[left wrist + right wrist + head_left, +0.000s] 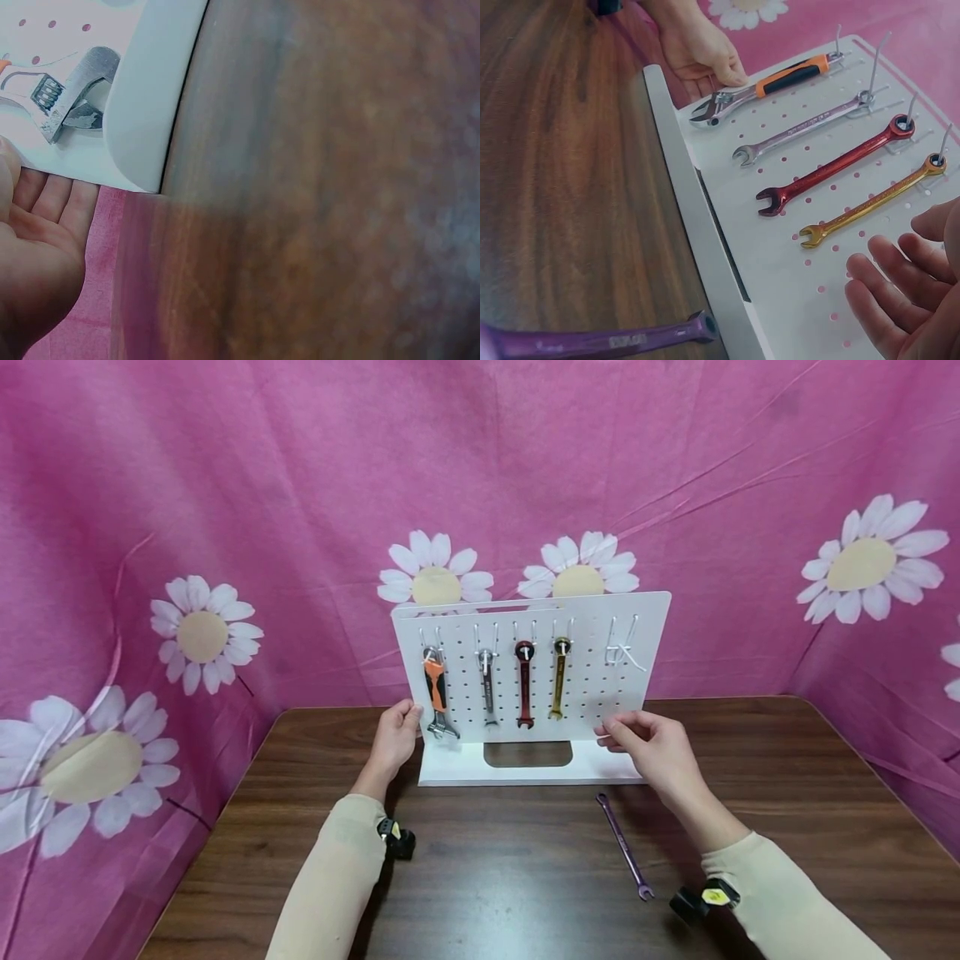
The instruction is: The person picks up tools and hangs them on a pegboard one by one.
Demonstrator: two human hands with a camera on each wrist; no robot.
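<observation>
A white pegboard (600, 710) stands upright on its base. My left hand (396, 735) grips its lower left edge, thumb in front and fingers behind. My right hand (652, 747) is at the lower right edge, fingers loosely bent in front of the board and holding nothing; contact cannot be told. From hooks hang an orange-and-black adjustable wrench (436, 685), a silver wrench (488, 685), a red wrench (524, 685) and a gold wrench (558, 681). A purple wrench (625, 847) lies on the table in front of the board, left of my right wrist.
At the board's upper right, a hook (621, 652) carries no tool, and one of its prongs slants. The base has an oblong cutout (528, 754). The brown wooden table (480, 877) meets a pink flowered cloth (315, 527) behind and at both sides.
</observation>
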